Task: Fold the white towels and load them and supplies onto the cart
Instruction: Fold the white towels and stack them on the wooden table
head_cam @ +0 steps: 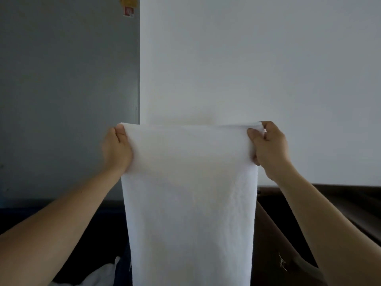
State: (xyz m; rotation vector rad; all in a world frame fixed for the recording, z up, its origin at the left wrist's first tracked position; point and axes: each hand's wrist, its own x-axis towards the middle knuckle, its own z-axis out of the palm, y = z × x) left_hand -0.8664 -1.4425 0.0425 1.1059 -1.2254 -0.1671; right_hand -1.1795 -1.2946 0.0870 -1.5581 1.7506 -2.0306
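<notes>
While the white towel (189, 193) hangs, each hand's grip, left (116, 149), right (270, 147), pinches a top corner.

Two hands, left hand (116, 150), right hand (269, 148); one white towel (189, 203); one crumpled cloth (99, 275)

Centre blocked: white terry towel (189, 203) hanging as a flat sheet from mid-frame to the bottom edge, pinched at its top corners by left hand (117, 147) and right hand (268, 145). No way through, only round.

Open air above the towel's top edge, closed behind by plain white wall (247, 58).

Left of left forearm, open air back to flat grey panel (68, 89). Lower down, dark low space, partly filled by crumpled white cloth (99, 273) at bottom edge, just beside towel's left edge.

Right of towel, dark brown wooden ledge (340, 195) along foot of wall, beneath right forearm. Small metal fitting (282, 263) and grey curved bar (307, 269) lower still, near towel's right edge.

Gap between towel and wall not readable.
</notes>
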